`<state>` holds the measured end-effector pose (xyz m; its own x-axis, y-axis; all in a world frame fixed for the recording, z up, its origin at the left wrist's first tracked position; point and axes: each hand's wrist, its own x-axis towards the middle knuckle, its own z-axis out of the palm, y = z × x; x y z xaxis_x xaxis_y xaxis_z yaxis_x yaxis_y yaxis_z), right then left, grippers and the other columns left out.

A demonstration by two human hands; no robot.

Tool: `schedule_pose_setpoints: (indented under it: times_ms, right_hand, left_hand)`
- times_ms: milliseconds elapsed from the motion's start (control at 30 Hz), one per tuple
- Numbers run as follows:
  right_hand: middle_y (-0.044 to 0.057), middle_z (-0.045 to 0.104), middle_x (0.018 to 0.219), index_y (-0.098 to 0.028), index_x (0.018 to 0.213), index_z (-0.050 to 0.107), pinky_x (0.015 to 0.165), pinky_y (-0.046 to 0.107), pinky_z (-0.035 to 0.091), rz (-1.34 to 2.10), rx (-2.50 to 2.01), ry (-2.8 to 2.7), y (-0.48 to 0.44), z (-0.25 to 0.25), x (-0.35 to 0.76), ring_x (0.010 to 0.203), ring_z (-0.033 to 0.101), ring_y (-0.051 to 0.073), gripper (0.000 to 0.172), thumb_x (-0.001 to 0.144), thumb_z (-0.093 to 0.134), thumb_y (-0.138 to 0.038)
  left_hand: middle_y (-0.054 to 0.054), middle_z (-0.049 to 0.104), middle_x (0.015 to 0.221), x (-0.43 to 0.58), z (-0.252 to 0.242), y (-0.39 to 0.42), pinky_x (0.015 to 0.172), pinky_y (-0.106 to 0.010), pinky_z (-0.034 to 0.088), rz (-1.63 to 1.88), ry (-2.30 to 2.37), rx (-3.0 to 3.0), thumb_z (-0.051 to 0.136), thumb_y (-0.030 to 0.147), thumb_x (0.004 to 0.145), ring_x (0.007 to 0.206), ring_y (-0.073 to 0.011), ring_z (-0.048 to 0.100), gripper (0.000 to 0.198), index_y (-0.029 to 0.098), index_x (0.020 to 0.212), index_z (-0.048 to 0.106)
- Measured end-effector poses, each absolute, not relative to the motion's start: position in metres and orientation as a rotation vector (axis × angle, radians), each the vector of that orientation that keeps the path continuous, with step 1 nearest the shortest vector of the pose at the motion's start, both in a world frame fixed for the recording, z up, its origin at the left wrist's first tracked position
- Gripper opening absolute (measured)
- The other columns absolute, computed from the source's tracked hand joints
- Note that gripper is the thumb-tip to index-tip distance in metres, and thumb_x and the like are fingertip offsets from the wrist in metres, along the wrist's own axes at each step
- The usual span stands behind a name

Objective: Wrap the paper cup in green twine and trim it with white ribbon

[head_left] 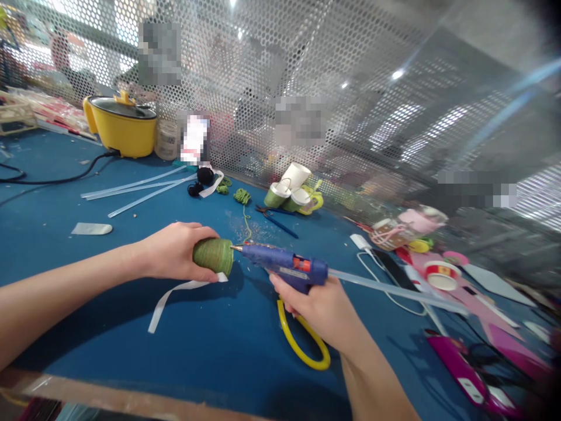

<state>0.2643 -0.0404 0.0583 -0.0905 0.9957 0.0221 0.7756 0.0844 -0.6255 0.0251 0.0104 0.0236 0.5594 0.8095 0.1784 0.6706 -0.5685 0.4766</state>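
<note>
My left hand [177,251] is closed around a small cup wrapped in green yarn [214,256], which lies tilted on its side. A white strip [173,291] trails from beneath it onto the blue table. In my right hand [322,307] is a blue hot glue gun [280,263], its metal tip right by the cup's edge; whether the two touch I cannot tell. A long clear glue stick [394,290] sticks out of the gun's back. Below the gun show the yellow handles [302,345] of what look like scissors, partly hidden by my right hand.
Ahead lie green yarn [241,196], pliers [278,222], white and green cups [294,175] and spare glue sticks [140,190]. A yellow electric pot [127,131] with a black cord stands at back left. On the right are a magenta power strip [468,374], cables and tape rolls. Perforated metal closes off the back.
</note>
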Motion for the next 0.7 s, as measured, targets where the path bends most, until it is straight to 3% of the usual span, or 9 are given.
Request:
schedule_pose_setpoints:
  times_ms: [700]
  right_hand:
    - [-0.004, 0.051, 0.039, -0.019, 0.054, 0.053, 0.043, 0.022, 0.044, 0.696, -1.734, -1.936, -0.043, 0.0601, 0.2642, 0.037, 0.051, 0.012, 0.024, 0.072, 0.057, -0.035]
  left_hand:
    - [-0.003, 0.065, 0.085, 0.0221, 0.0294, 0.0168, 0.058, -0.024, 0.041, 0.498, 1.305, 2.243, 0.057, 0.064, 0.06, 0.072, -0.0195, 0.059, 0.061, 0.02, 0.102, 0.059]
